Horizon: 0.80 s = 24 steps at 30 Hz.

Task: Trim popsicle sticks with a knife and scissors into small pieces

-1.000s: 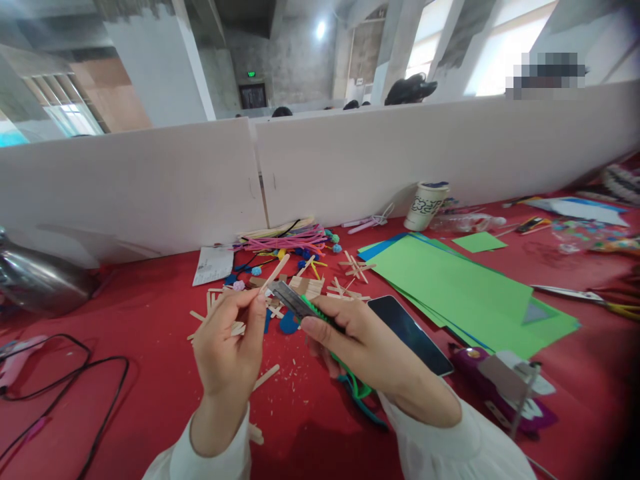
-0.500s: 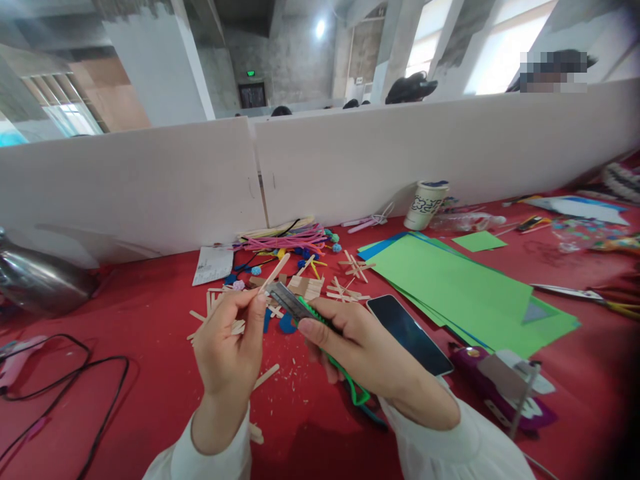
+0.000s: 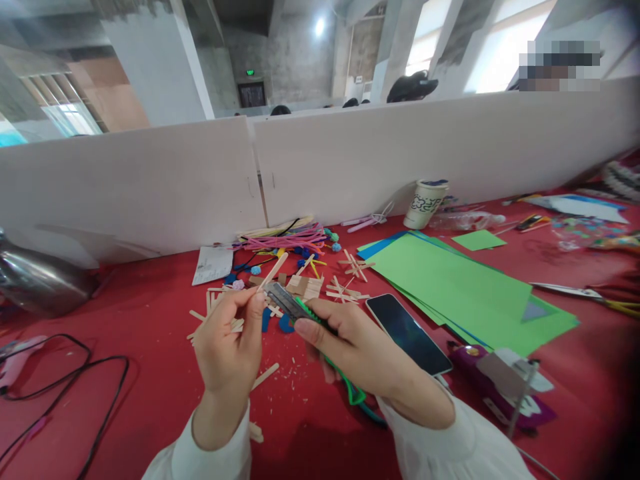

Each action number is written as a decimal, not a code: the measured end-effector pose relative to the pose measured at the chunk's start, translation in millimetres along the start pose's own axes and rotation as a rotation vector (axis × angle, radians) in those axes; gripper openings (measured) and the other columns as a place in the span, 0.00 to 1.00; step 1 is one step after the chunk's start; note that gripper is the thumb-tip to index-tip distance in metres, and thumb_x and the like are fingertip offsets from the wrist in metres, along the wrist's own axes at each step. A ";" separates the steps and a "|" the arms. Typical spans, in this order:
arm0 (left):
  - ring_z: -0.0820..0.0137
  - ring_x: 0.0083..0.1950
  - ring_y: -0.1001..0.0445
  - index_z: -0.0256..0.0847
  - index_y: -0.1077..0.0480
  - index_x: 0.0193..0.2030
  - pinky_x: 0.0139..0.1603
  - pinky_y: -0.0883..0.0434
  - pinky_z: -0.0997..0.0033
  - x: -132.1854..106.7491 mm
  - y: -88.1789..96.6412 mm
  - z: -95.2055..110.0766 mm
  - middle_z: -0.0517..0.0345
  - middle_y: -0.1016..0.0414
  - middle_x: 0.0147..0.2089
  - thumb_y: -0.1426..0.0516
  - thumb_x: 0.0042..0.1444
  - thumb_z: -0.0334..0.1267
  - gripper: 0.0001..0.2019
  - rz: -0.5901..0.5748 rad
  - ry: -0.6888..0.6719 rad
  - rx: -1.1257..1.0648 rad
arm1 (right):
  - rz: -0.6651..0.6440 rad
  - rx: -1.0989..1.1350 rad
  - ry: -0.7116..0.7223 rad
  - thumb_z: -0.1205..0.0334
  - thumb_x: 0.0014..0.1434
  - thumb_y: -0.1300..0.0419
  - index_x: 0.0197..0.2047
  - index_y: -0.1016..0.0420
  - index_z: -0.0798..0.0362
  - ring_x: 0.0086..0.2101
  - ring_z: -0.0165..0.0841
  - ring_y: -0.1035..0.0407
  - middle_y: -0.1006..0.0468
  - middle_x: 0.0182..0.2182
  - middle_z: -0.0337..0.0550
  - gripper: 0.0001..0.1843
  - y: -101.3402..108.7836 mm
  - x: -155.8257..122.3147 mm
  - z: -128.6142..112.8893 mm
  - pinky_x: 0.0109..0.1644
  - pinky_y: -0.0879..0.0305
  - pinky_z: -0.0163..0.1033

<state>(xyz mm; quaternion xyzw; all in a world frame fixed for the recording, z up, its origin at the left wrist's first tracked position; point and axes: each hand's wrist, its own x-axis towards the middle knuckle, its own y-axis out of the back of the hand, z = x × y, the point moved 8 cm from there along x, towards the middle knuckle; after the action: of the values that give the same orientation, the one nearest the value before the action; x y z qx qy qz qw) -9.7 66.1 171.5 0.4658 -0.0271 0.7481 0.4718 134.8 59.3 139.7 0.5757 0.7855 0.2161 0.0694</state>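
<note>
Between thumb and fingers, my left hand [image 3: 227, 340] pinches a wooden craft stick [image 3: 274, 269], which slants up and away to the right. My right hand [image 3: 345, 340] is closed round the green handle of a utility knife [image 3: 285, 301]. The knife's blade end points up-left and meets the stick close to my left fingertips. Below the hands, a loose craft stick [image 3: 265, 376] and small wood shavings lie on the red table [image 3: 295, 433]. Behind them are more craft sticks [image 3: 343, 291], some laid across each other, and blue scraps.
A phone [image 3: 410, 333] lies right of my right hand, near green paper sheets [image 3: 460, 287] and a purple glue gun [image 3: 500, 393]. Pink pipe cleaners [image 3: 285, 237] and a paper cup [image 3: 426, 203] stand by the white partition [image 3: 350, 160]. At left are a metal kettle [image 3: 40, 277] and a black cable [image 3: 107, 358].
The knife and my right hand have shifted very slightly left, with the blade still against the stick. My left hand holds the stick almost unmoved.
</note>
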 end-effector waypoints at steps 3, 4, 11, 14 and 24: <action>0.73 0.27 0.28 0.41 0.26 0.33 0.31 0.31 0.75 0.3 0.2 0.0 0.59 0.24 0.27 0.44 0.55 0.40 0.08 -0.002 0.012 -0.002 | 0.020 0.014 0.015 0.55 0.63 0.54 0.26 0.43 0.51 0.16 0.23 0.41 0.34 0.17 0.33 0.15 1.8 -0.5 -0.7 0.19 0.47 0.30; 0.73 0.27 0.29 0.41 0.26 0.33 0.31 0.31 0.75 0.5 0.2 0.4 0.59 0.24 0.27 0.44 0.55 0.40 0.08 -0.003 0.015 -0.004 | 0.031 0.018 0.021 0.55 0.63 0.54 0.27 0.42 0.51 0.16 0.23 0.40 0.35 0.16 0.33 0.15 2.9 -0.7 -1.1 0.19 0.47 0.30; 0.74 0.27 0.29 0.41 0.26 0.32 0.30 0.32 0.76 0.9 -1.2 1.0 0.60 0.24 0.27 0.44 0.55 0.39 0.07 -0.007 0.021 -0.025 | 0.037 0.043 0.018 0.51 0.63 0.53 0.30 0.37 0.51 0.17 0.26 0.39 0.36 0.14 0.33 0.15 2.6 -0.3 -0.3 0.20 0.45 0.31; 0.74 0.27 0.29 0.40 0.26 0.32 0.31 0.32 0.75 0.8 -2.2 0.0 0.60 0.24 0.27 0.44 0.55 0.38 0.07 -0.007 0.029 -0.026 | 0.024 0.048 0.003 0.52 0.62 0.52 0.29 0.39 0.51 0.16 0.25 0.39 0.36 0.15 0.32 0.15 0.4 0.0 2.3 0.19 0.47 0.31; 0.74 0.29 0.28 0.41 0.26 0.32 0.33 0.32 0.75 1.0 -1.4 4.6 0.60 0.24 0.28 0.44 0.54 0.37 0.06 0.000 -0.008 0.000 | -0.069 0.141 -0.086 0.54 0.62 0.54 0.29 0.44 0.52 0.14 0.22 0.39 0.35 0.19 0.33 0.13 -6.8 1.3 11.9 0.16 0.47 0.27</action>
<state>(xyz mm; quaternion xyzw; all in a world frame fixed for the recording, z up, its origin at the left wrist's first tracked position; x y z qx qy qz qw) -5.8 65.4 174.3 0.4689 -0.0290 0.7462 0.4716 132.7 61.9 126.4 0.5605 0.8145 0.1327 0.0696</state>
